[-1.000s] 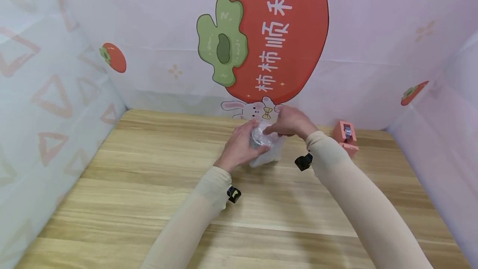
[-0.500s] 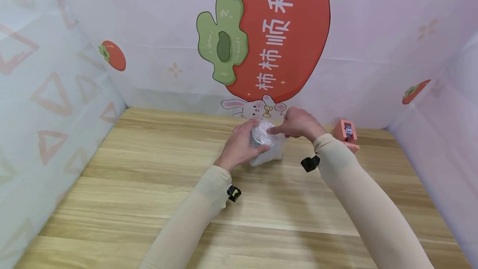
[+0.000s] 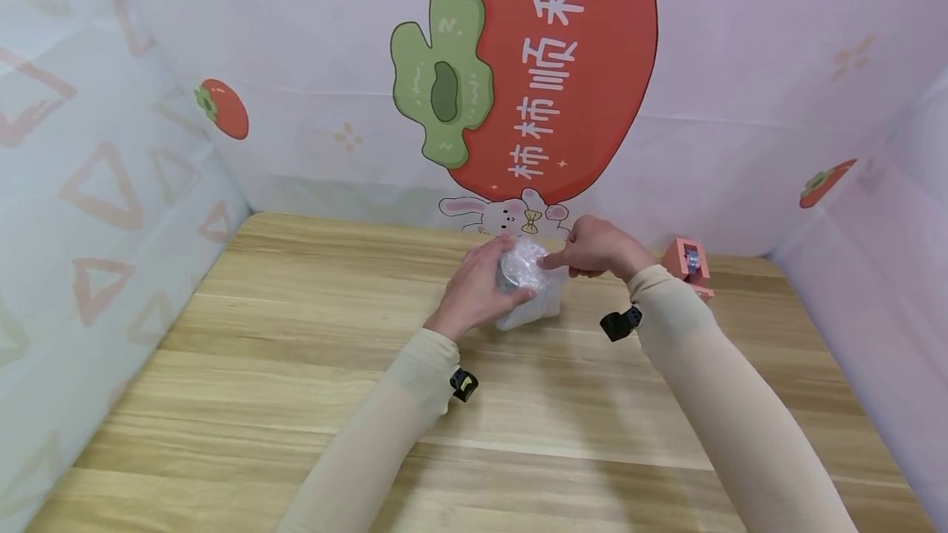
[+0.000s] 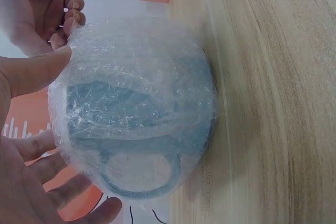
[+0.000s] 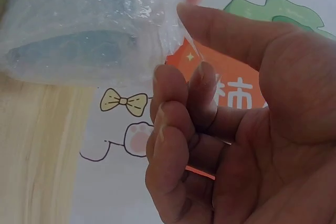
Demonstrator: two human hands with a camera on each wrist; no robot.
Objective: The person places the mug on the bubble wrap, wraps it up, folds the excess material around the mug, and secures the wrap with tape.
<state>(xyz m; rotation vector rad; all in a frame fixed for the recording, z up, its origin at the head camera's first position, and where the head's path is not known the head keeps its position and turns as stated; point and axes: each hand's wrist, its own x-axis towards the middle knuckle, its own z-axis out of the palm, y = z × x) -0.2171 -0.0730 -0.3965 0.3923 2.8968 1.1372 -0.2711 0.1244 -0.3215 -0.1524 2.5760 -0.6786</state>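
Note:
A pale blue mug (image 4: 105,111) stands on the table, wrapped in clear bubble wrap (image 4: 142,40); its handle shows through the film in the left wrist view. My left hand (image 3: 474,286) holds the wrapped mug around its top, thumb on the near side and fingers spread on the far side. At the mug's right, my right hand (image 3: 600,249) has its fingers curled, with the thumb at the loose top edge of the wrap. In the right wrist view, a thin flap of film (image 5: 191,38) lies between that thumb and the index finger.
A pink tape dispenser (image 3: 689,266) with a roll of clear tape stands at the table's back right. A printed backdrop (image 3: 333,138) rises behind the wooden table (image 3: 296,368), with more printed sheets on both sides.
My right hand has moved slightly to the right, and the wrap's loose edge extends a little farther right with it. The left hand keeps its hold on the wrapped mug.

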